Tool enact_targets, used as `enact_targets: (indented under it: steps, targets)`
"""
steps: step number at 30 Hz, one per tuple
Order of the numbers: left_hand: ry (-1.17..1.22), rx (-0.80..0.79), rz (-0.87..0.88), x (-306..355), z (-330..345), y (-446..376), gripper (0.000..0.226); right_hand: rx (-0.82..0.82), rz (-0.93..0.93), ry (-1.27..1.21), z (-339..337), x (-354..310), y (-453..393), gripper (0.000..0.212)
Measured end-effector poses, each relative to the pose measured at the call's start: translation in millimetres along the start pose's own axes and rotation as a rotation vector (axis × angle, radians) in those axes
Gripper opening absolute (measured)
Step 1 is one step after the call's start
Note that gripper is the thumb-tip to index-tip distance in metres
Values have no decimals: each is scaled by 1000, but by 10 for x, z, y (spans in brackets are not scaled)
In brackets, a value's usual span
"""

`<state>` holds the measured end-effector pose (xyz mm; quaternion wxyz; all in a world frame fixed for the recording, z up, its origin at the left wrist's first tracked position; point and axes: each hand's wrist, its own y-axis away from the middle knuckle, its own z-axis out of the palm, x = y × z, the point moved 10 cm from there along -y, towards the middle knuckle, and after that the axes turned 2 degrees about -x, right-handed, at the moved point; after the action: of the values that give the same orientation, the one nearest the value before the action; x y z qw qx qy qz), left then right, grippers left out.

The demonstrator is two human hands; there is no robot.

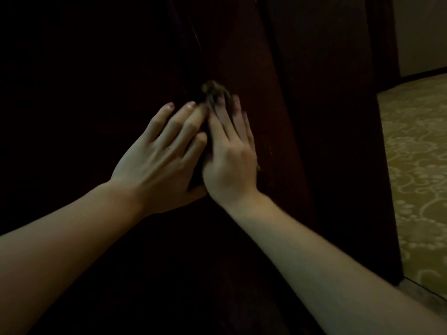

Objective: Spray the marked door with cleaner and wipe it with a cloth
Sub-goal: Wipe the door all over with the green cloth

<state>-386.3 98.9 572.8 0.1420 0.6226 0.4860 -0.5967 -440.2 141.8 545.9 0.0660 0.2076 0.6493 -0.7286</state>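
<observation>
A dark reddish-brown wooden door point(254, 56) fills most of the dim view. My right hand point(229, 151) lies flat against it with straight fingers, pressing a dark cloth point(212, 89) whose crumpled edge shows just past the fingertips. My left hand point(164, 151) rests flat on the door right beside it, fingers straight and spread, its fingertips touching the right hand. Most of the cloth is hidden under my right hand. No spray bottle is in view.
To the right of the door edge point(382, 165) lies a yellow patterned carpet point(418, 177), with a pale wall point(420, 32) behind it. The left part of the view is almost black.
</observation>
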Motion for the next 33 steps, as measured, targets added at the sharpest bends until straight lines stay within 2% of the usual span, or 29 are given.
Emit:
enact_targets:
  steps: [2,5,8,13,16,21,24,29,33]
  targets:
    - [33,10,-65,-70,-26,-2,97,16,-28,0,46,-83,-289,46]
    - [13,1,-52,-39,-1,-6,95,43,26,5,21,76,-158,48]
    - [-50,-60,-16,-2,78,-23,89,61,142,39,-55,429,482,58]
    - [-117,-118,26,40,145,-30,83,-17,275,130,-124,862,1524,74]
    - [-128,-126,32,47,148,-37,82,-46,247,120,-123,751,1242,66]
    - [-83,-103,44,77,108,-62,82,-18,86,70,-62,220,32,58]
    - [-75,-105,38,65,106,-61,85,18,57,71,-31,191,-122,57]
    - [-108,-128,36,74,148,-53,84,44,239,94,-141,751,922,66]
    - [-97,-122,36,67,148,-56,84,-25,354,129,-145,1061,1720,69]
